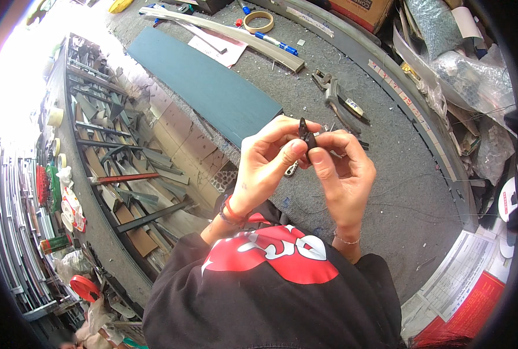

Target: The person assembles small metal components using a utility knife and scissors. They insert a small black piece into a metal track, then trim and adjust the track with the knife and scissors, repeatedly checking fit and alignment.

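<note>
Up in front of my chest, both hands meet over the grey carpeted bench (410,192). A small black part (307,137) with a pointed upper end is pinched between them; its exact kind does not show. My left hand (272,154) grips it from the left with thumb and fingers. From the right, my right hand (343,166) pinches it too, fingertips close to the left thumb. Just beyond the hands lies a dark-handled hand tool (339,102) on the carpet. A long blue-grey board (203,81) reaches toward my left hand from the far left.
Farther back are a tape roll (259,22), a blue marker (276,43) and a long pale strip (230,26). A raised edge (422,125) curves along the right, beside plastic wrapping (462,75). Papers (456,273) lie near right. At left stands a rack (136,177) of offcuts.
</note>
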`<move>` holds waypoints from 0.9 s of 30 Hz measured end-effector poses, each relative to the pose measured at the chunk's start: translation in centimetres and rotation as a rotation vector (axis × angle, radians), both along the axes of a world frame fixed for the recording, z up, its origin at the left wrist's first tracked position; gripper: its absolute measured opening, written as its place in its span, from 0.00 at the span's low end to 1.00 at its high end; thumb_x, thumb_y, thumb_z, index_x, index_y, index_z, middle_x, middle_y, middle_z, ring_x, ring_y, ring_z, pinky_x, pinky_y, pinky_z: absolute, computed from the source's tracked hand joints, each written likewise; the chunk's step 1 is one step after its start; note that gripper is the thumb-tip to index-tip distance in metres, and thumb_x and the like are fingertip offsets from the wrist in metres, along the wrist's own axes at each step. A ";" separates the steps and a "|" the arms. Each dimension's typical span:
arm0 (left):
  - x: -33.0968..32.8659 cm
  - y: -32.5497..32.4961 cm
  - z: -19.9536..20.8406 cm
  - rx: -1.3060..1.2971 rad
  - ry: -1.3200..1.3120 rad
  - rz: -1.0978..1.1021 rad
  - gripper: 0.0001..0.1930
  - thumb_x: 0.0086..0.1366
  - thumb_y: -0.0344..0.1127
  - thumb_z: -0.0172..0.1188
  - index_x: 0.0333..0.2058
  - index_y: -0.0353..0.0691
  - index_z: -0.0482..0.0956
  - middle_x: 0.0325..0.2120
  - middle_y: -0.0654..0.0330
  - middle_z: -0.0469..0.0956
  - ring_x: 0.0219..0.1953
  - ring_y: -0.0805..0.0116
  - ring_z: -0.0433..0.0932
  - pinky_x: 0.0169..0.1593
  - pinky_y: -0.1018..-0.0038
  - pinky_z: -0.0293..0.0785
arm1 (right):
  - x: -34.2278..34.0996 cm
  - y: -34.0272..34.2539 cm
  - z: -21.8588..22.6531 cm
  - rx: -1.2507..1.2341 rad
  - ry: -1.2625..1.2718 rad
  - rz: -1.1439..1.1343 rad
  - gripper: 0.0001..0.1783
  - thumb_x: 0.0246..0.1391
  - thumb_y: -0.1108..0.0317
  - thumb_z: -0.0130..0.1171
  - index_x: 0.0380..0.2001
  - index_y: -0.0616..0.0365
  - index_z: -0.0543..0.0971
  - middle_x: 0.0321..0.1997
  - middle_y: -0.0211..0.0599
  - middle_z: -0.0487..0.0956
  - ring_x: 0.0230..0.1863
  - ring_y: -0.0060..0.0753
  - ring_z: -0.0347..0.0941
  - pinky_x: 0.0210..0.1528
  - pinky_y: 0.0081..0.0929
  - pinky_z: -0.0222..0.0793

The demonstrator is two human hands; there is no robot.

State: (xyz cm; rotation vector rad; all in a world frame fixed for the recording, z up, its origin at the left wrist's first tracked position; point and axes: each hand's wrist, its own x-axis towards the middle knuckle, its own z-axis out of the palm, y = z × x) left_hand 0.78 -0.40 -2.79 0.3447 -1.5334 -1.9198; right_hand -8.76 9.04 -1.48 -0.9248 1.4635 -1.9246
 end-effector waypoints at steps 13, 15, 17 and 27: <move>-0.3 -0.3 -0.3 0.501 0.016 -0.079 0.18 0.63 0.42 0.52 0.43 0.30 0.70 0.27 0.59 0.75 0.20 0.80 0.71 0.24 0.84 0.70 | -1.1 0.2 -0.7 -0.006 -0.150 0.206 0.14 0.53 0.72 0.56 0.41 0.67 0.70 0.33 0.33 0.75 0.33 0.18 0.71 0.35 0.15 0.69; -0.4 -0.3 -0.3 0.505 0.013 -0.048 0.19 0.63 0.43 0.52 0.42 0.30 0.70 0.26 0.59 0.75 0.20 0.81 0.71 0.23 0.84 0.69 | -1.0 0.0 -0.8 -0.053 -0.195 0.222 0.14 0.52 0.72 0.56 0.42 0.67 0.70 0.33 0.34 0.75 0.33 0.19 0.71 0.35 0.16 0.70; -0.4 -0.2 -0.3 0.503 0.004 -0.052 0.20 0.62 0.44 0.52 0.42 0.30 0.70 0.24 0.60 0.74 0.20 0.81 0.71 0.23 0.83 0.69 | -0.9 -0.1 -0.9 -0.085 -0.215 0.234 0.15 0.52 0.73 0.57 0.42 0.67 0.70 0.33 0.35 0.75 0.32 0.19 0.72 0.34 0.17 0.70; -0.6 0.4 0.1 0.591 -0.017 -0.006 0.15 0.61 0.39 0.55 0.39 0.31 0.73 0.19 0.64 0.72 0.19 0.79 0.72 0.22 0.85 0.68 | -1.1 -0.7 -1.7 -0.152 -0.174 0.221 0.11 0.52 0.76 0.55 0.39 0.68 0.72 0.33 0.36 0.75 0.31 0.21 0.72 0.33 0.18 0.71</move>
